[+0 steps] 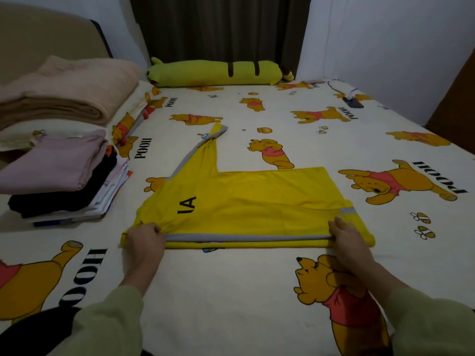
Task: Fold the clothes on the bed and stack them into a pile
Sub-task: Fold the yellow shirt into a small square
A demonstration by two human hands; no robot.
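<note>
Dead centre on the bed (257, 291) lies the yellow shirt (244, 201), partly folded, black letters "IA" showing on its left half and one grey-trimmed sleeve (208, 145) pointing away towards twelve o'clock. Along the near hem runs a grey band, and both hands are on it. The left hand (145, 240) is at the shirt's seven o'clock corner, fingers curled and pinching the fabric edge there. The right hand (345, 235) sits at the five o'clock corner, thumb tucked under the grey band and fingers laid flatter across the top, the cloth nipped between them. Both arms come in from six o'clock in green sleeves.

Over at nine o'clock, the pile of folded clothes (64, 176) stands beside the shirt, apart from it: a pale lilac piece on top, black beneath, white and blue at the bottom. Beyond it, at ten o'clock, a folded beige blanket (69, 91) rests on a pillow. At twelve o'clock a long yellow-green plush bolster (218, 73) lies against the dark curtain. At two o'clock, a dark phone (353, 102) with a white cable rests on the bear-print sheet.
</note>
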